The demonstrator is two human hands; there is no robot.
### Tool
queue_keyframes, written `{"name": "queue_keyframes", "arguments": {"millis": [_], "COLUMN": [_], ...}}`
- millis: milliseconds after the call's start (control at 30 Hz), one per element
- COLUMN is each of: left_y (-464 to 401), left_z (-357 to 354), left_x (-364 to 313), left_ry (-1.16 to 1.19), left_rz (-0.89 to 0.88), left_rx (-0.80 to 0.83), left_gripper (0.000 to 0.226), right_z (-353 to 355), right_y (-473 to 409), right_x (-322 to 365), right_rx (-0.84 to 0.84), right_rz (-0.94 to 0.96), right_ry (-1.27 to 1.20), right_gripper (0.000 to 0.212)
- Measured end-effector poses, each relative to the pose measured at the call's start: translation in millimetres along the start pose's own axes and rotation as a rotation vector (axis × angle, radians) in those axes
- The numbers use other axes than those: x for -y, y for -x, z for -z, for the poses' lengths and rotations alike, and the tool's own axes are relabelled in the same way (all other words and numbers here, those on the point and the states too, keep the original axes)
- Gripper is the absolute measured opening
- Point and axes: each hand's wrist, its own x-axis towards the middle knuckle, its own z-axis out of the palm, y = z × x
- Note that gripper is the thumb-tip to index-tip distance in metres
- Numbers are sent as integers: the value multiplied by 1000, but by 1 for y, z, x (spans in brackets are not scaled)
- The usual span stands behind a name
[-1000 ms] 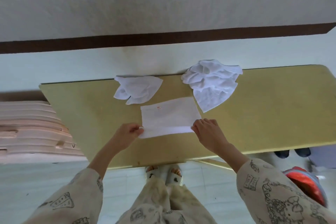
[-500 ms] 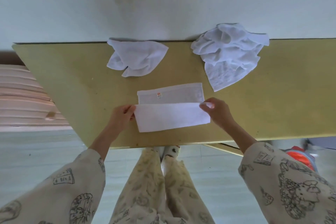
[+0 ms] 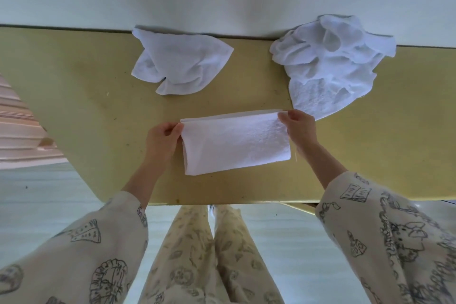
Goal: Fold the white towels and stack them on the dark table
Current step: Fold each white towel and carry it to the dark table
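- Since the earlier frame both hands have carried the near half of the folded towel (image 3: 235, 142) away from the person; its top edge now lies almost flush with the far edge underneath, and the tag strip seen before is covered.
- Camera view has also dropped closer to the table (image 3: 74, 96); the dark wall stripe is out of shot.
- Left hand (image 3: 161, 139) pinches the folded towel's far-left corner, fingers curled on the cloth.
- Right hand (image 3: 299, 131) pinches the far-right corner the same way, thumb and fingers closed on the edge.
- Folded towel sits on the table as a two-layer strip, long side running left-right, slightly skewed, close to the table's near edge.
- Crumpled towel (image 3: 177, 66) lies beyond the folded towel, to its far left, well apart from it, near the table's back edge.
- Towel pile (image 3: 330, 61) lies beyond the folded towel to its far right; the pile's near tip comes just beside the right hand, contact not clear.
- Tabletop reads yellowish-olive.
- Patterned sleeves (image 3: 394, 237) and trousers (image 3: 207, 261) fill the view on the person's side of the folded towel.
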Motion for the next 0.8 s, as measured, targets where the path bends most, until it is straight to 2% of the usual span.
{"name": "queue_keyframes", "arguments": {"millis": [133,300,467,800], "left_y": [0,-3,-5,-9], "left_z": [-4,-9,-11,-9], "left_x": [-4,-8,-8,-12], "left_ry": [-67,-157,-130,-168], "left_rz": [-25,-38,-41,-82], "left_rx": [-38,-63,-71,-69], "left_gripper": [21,18,19,3], "right_z": [-2,-7,-11,-14], "right_y": [-4,-8,-11,-9], "right_x": [1,3,1,2], "right_rx": [0,-32,-62,-106], "right_rz": [4,-38,-12,51], "right_ry": [-43,-76,-31,65], "right_gripper": [11,23,6,13]}}
